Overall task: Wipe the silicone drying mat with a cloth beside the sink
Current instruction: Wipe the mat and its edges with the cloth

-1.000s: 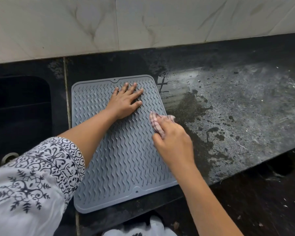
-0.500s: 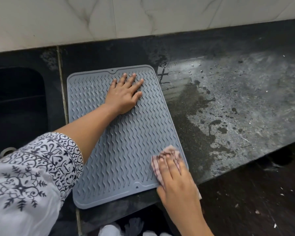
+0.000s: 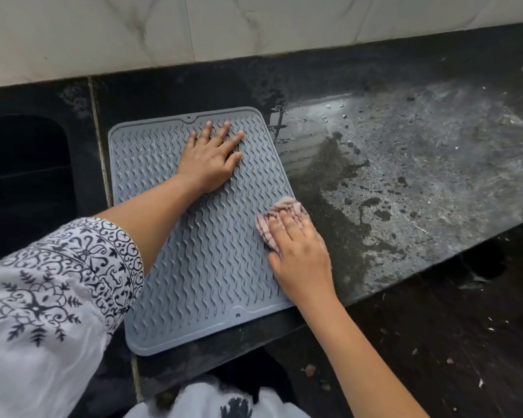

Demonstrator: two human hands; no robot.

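A pale marbled wall [image 3: 254, 28] runs across the far side of the scene. Below it lies a black stone tabletop [image 3: 420, 164], wet and streaked over its right part, with a darker damp patch just right of the mat. At the far left, a dark sink [image 3: 24, 176] is sunk into the stone, and a thin pale seam [image 3: 98, 140] runs between the sink and the mat.

The grey silicone drying mat [image 3: 203, 267] lies flat on the tabletop just right of the sink, its wavy ridges running from near to far, its near edge close to the tabletop's front edge. A white sleeve [image 3: 49, 291] with a black printed pattern covers the person's left upper arm at the near left.

The left hand [image 3: 212, 161] rests palm down on the far part of the mat, its fingers [image 3: 224, 131] spread apart and flat, holding nothing. The right hand [image 3: 299, 251] lies over the mat's right edge, about halfway along it, fingers close together and pressed down on a small crumpled pinkish cloth [image 3: 284, 206]. The cloth shows beyond the fingertips and sits on the mat's right border, touching it, with its right side reaching the wet stone.
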